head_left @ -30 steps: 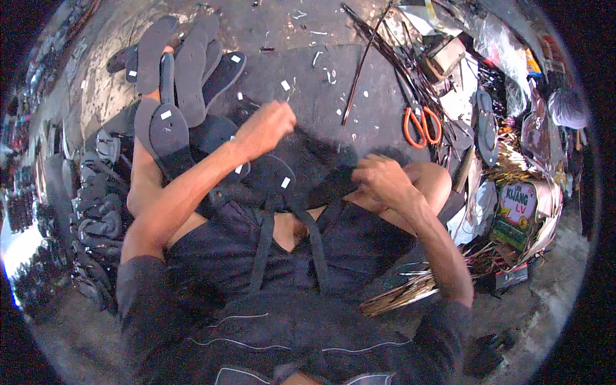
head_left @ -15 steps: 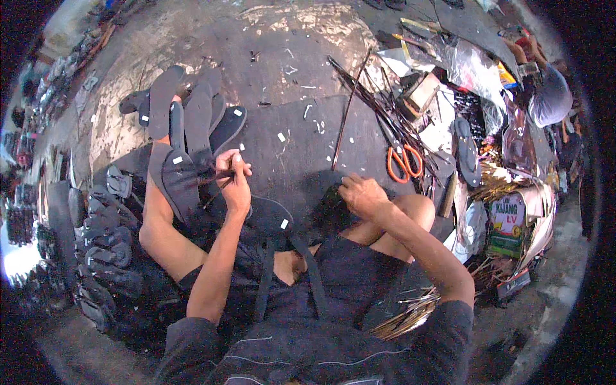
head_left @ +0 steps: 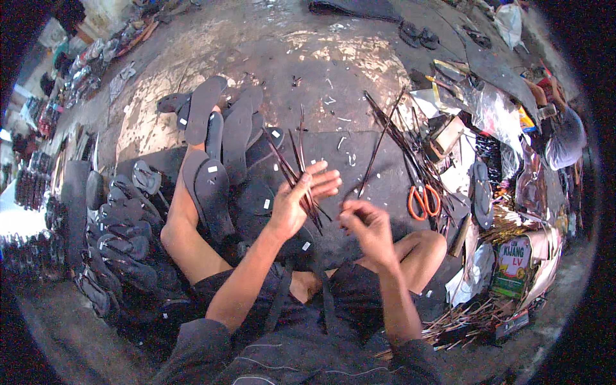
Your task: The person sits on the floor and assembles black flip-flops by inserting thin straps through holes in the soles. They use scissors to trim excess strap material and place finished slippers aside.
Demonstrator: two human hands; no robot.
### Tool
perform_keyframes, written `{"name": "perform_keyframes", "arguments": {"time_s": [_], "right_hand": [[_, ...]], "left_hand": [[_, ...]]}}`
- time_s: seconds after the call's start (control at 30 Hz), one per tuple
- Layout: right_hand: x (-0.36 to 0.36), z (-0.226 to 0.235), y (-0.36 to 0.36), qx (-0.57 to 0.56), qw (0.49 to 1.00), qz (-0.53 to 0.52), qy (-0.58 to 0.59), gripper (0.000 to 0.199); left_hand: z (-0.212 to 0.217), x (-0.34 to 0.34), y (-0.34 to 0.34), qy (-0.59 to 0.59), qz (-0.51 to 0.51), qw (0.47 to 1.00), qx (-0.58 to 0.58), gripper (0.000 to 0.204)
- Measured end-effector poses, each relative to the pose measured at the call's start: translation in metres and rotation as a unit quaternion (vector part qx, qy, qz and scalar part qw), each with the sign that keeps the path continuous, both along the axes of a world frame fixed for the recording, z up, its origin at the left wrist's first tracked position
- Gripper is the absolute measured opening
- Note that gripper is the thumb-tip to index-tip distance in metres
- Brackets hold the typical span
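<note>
A loose bunch of thin dark strips (head_left: 280, 153) is clasped under the thumb of my left hand (head_left: 294, 204), its other fingers stretched out to the right. Close by on the right, my right hand (head_left: 371, 231) has thumb and fingertips pinched together; a fine dark end seems to show at the tips, too blurred to name. One long dark strip (head_left: 380, 141) lies on the dark mat (head_left: 327, 154) just beyond that hand. Dark flip-flop soles with small white tags, among them a near sole (head_left: 208, 186), lie over and beside my left leg.
Orange-handled scissors (head_left: 423, 203) and more dark strips (head_left: 410, 151) lie on the right. Past them are a clear plastic bag (head_left: 494, 112), a grey flip-flop (head_left: 482, 192) and a printed box (head_left: 513, 266). Flip-flops (head_left: 122, 250) are piled on the left. Another person (head_left: 564, 138) sits at far right.
My left hand has moved right, away from the soles, and its fingers have straightened around the bunch of strips. My right hand has come off my knee area toward it. The view has shifted.
</note>
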State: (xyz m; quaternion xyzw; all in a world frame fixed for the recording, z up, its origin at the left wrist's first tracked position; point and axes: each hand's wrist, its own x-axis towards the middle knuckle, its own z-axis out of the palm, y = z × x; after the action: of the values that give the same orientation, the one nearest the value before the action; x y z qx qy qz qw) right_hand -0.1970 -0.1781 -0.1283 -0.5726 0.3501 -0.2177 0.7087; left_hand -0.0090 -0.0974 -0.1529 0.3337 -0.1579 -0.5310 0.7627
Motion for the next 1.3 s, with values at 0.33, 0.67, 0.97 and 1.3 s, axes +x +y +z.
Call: {"name": "perform_keyframes", "arguments": {"time_s": [0.33,0.67,0.97,1.3], "right_hand": [[0.013,-0.009,0.031,-0.18,0.979,0.068,0.072,0.052],[0.09,-0.075,-0.017,-0.201,0.967,0.154,0.025,0.072],[0.133,-0.139,0.004,-0.195,0.979,0.055,-0.009,0.024],[0.099,-0.066,-0.017,-0.381,0.876,0.243,0.169,0.076]], "left_hand": [[0.02,-0.021,0.0,-0.012,0.093,0.995,-0.041,0.045],[-0.004,-0.003,-0.019,-0.413,0.185,0.891,0.022,0.012],[-0.026,0.005,-0.031,-0.359,0.275,0.89,0.06,0.006],[-0.039,0.059,-0.028,-0.127,0.313,0.934,0.115,0.034]]}}
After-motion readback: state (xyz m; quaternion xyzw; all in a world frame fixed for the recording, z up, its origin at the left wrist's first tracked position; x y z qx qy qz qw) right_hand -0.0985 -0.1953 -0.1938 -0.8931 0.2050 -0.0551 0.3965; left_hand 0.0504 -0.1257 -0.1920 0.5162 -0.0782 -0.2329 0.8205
